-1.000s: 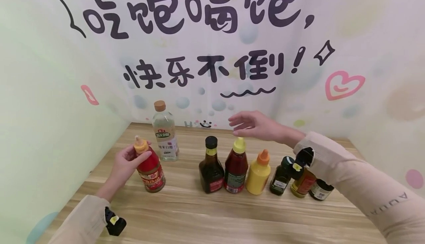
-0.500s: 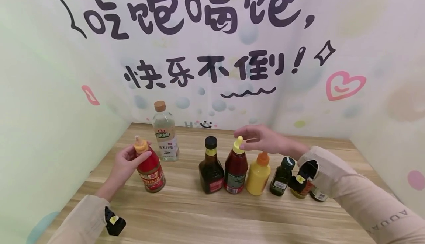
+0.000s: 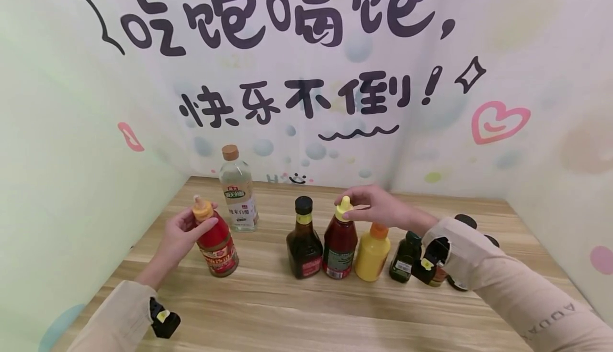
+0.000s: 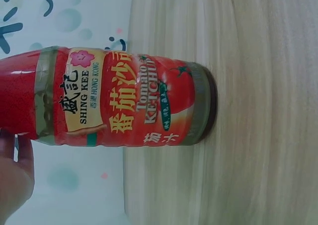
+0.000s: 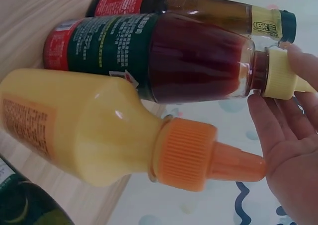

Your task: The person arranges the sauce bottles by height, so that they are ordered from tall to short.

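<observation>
On the left of the wooden table, my left hand (image 3: 179, 235) holds the red tomato ketchup bottle (image 3: 220, 256) round its upper part, below the orange nozzle cap. That bottle stands upright, its printed label (image 4: 129, 98) filling the left wrist view. My right hand (image 3: 378, 207) has thumb and fingers on either side of the yellow cap (image 5: 281, 73) of a dark red sauce bottle (image 3: 339, 248), pinching it. This bottle also stands on the table. Right beside it is a yellow squeeze bottle (image 5: 109, 120) with an orange nozzle, close under my right palm.
A clear white vinegar bottle (image 3: 239, 195) stands behind the ketchup. A dark brown sauce bottle (image 3: 304, 253) adjoins the dark red one. Rightward comes a dark green bottle (image 3: 404, 261); further containers are partly hidden by my right sleeve (image 3: 479, 267). A printed cloth (image 3: 268, 150) hangs behind.
My right hand has come down from above the dark red sauce bottle and its fingers have closed on the yellow cap. My left hand and the ketchup bottle have stayed put.
</observation>
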Tool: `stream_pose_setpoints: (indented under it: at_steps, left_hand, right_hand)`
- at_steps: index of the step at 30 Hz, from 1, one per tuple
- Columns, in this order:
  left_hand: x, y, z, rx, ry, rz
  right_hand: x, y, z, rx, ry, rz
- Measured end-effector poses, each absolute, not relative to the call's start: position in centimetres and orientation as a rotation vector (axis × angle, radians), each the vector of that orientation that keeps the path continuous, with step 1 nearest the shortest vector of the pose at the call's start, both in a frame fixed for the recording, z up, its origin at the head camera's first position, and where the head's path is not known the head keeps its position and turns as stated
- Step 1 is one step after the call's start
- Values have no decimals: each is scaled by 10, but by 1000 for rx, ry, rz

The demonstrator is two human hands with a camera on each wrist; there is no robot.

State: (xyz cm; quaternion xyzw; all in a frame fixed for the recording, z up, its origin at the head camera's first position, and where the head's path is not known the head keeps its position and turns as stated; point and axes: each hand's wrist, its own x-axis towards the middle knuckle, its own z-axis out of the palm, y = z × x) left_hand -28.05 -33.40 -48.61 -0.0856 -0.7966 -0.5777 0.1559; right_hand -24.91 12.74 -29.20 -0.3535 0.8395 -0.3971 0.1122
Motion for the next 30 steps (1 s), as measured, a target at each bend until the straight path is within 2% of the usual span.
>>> stream_pose_setpoints:
  at_steps: [6,14,17,22,25,30]
  left_hand:
    - [-284,-340,-485,-232,-2343,-1597]
    - [-295,-354,-488,-258,-2472,-1518]
    - [-270,-335,-445,-243,-2559,-1519]
    - [-206,-283,-348,-270,-2671,-1511]
    - [-195,-272,-331,-244,-2699,-1489]
    - [-195,-269,-333,-226,-2696,-1441]
  right_hand:
    - [-252,127,-295,-1129,2474,-1148]
    - [-252,129,-296,-1052,2420,-1215]
    - [-252,130,-297,-1046,2415,-1224]
    - [-253,130,-297,-1049,2411,-1228]
    - [-253,130,-297,-1047,2405,-1237]
    - [-253,130,-297,-1045,2403,-1231]
